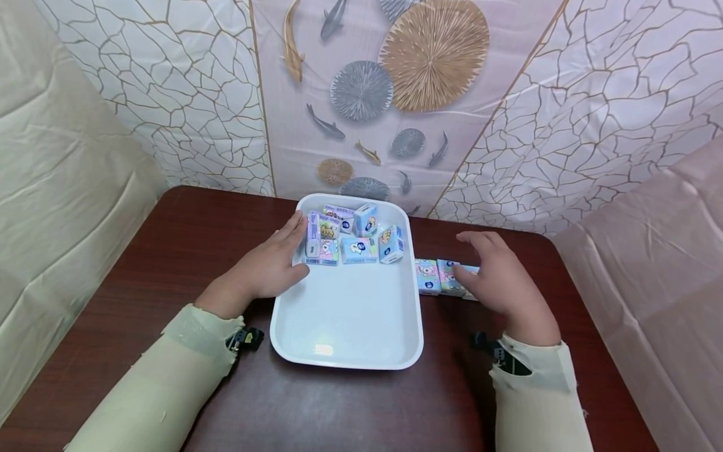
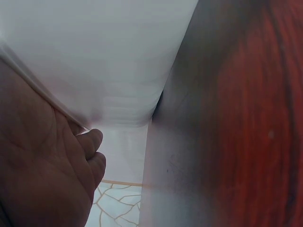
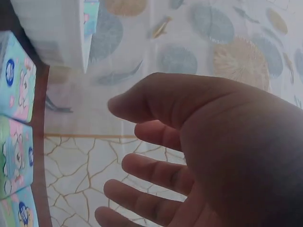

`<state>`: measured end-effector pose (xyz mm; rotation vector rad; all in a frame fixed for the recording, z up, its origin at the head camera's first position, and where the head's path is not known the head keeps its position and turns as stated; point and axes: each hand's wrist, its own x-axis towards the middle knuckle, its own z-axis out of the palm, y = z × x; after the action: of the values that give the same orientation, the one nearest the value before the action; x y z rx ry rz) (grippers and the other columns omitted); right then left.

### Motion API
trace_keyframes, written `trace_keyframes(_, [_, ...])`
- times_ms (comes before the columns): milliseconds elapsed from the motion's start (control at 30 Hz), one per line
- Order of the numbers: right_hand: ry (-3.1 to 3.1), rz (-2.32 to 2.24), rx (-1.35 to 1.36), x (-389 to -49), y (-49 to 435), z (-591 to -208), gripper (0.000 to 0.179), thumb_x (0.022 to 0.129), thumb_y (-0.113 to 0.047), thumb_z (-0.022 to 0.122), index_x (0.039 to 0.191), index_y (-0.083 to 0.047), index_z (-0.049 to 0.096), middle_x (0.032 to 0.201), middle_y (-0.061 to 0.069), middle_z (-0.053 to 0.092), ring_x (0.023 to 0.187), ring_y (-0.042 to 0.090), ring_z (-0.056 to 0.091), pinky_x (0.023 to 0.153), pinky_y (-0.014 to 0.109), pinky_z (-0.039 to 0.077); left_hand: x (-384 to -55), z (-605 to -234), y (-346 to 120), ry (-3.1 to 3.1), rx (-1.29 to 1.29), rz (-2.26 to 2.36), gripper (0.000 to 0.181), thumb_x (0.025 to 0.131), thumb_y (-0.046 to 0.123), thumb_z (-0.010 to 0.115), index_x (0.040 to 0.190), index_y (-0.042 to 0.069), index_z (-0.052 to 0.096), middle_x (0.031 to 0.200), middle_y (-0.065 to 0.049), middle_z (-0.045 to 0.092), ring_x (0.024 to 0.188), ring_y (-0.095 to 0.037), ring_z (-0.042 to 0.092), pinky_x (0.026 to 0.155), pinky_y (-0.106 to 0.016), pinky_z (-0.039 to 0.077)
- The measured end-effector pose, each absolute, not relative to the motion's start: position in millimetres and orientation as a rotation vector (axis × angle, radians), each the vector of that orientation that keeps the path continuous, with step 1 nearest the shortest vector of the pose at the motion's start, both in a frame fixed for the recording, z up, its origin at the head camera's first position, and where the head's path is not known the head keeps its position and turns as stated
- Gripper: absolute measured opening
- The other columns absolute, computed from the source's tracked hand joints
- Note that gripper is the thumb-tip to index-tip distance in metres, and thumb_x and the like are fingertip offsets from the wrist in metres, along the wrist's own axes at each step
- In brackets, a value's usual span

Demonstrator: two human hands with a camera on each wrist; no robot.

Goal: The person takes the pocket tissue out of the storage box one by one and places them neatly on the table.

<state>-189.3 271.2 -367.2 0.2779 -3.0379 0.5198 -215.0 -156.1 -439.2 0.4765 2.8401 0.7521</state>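
A white rectangular tray (image 1: 350, 314) lies on the table, with several small cartoon-printed packs, among them a blue one (image 1: 359, 250), gathered in its far half. My left hand (image 1: 265, 257) rests on the tray's left rim, fingers extended along it and thumb over the inside. In the left wrist view, the palm (image 2: 42, 156) lies against the rim beside the tray's outer wall. To the right of the tray a row of similar packs (image 1: 427, 276) lies on the table. Above that row's right end hovers my right hand (image 1: 499, 276), fingers spread and nothing held; it partly hides the last pack.
The dark reddish-brown table (image 1: 339, 414) carries the tray and the row of packs. Behind it hangs a patterned cloth (image 1: 361, 150) with fish and round motifs. Plain pale cloth (image 1: 56, 188) hangs at the left, and more (image 1: 649, 263) at the right.
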Motion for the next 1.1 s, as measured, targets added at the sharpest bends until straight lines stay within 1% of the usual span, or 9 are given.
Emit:
trace_keyframes(167, [-2.965,0.547,0.307,-185.8,261.1,-365.3,0.057,0.095,-0.025,0.072,0.147,-0.012,0.055,0.147,0.016,0.050,0.121,0.037,0.059,0.097,0.061,0.056,-215.4,-439.4,-156.2,2.839,0.475,0.748,0.094,0.099,0.043,0.055,0.169,0.023,-0.004,0.177,0.008,-0.016,0.166,-0.029,0.004,0.128,-0.060,0.020])
trace_keyframes(467, [-2.904,0.583,0.397,-180.8,240.9,-364.3,0.049,0.094,-0.023,0.074,0.139,-0.011,0.061,0.135,0.013,0.057,0.114,0.034,0.062,0.091,0.055,0.059,-215.6,-439.2,-157.4,2.839,0.482,0.741,0.093,0.100,0.043,0.054,0.169,0.023,-0.005,0.177,0.008,-0.017,0.166,-0.029,0.004,0.128,-0.061,0.021])
trace_keyframes(567, [-2.913,0.579,0.398,-179.7,236.4,-364.9,0.048,0.094,-0.024,0.074,0.139,-0.012,0.061,0.135,0.012,0.057,0.114,0.034,0.062,0.090,0.055,0.059,-215.5,-438.8,-157.2,2.836,0.490,0.736,0.093,0.100,0.042,0.053,0.169,0.023,-0.006,0.177,0.008,-0.018,0.166,-0.029,0.004,0.128,-0.061,0.020])
trace_keyframes(767, [-2.935,0.569,0.403,-178.6,228.7,-366.1,0.049,0.093,-0.026,0.075,0.138,-0.013,0.061,0.139,0.009,0.056,0.118,0.032,0.063,0.092,0.055,0.061,-215.8,-437.7,-155.3,2.841,0.472,0.750,0.094,0.099,0.044,0.056,0.170,0.024,-0.003,0.177,0.010,-0.016,0.166,-0.027,0.004,0.128,-0.060,0.021])
trace_keyframes(900, [-2.935,0.564,0.431,-176.8,221.4,-367.4,0.048,0.093,-0.026,0.076,0.137,-0.013,0.062,0.137,0.008,0.057,0.115,0.028,0.063,0.092,0.052,0.061,-215.9,-438.5,-155.1,2.843,0.463,0.757,0.094,0.099,0.044,0.056,0.170,0.026,-0.003,0.177,0.011,-0.016,0.166,-0.028,0.005,0.127,-0.060,0.022])
trace_keyframes(1100, [-2.933,0.537,0.477,-175.9,210.6,-369.8,0.050,0.092,-0.027,0.078,0.136,-0.012,0.063,0.135,0.008,0.059,0.110,0.026,0.064,0.089,0.048,0.063,-214.1,-439.3,-156.4,2.845,0.456,0.747,0.093,0.099,0.044,0.055,0.170,0.024,-0.003,0.177,0.010,-0.016,0.166,-0.028,0.004,0.128,-0.060,0.022])
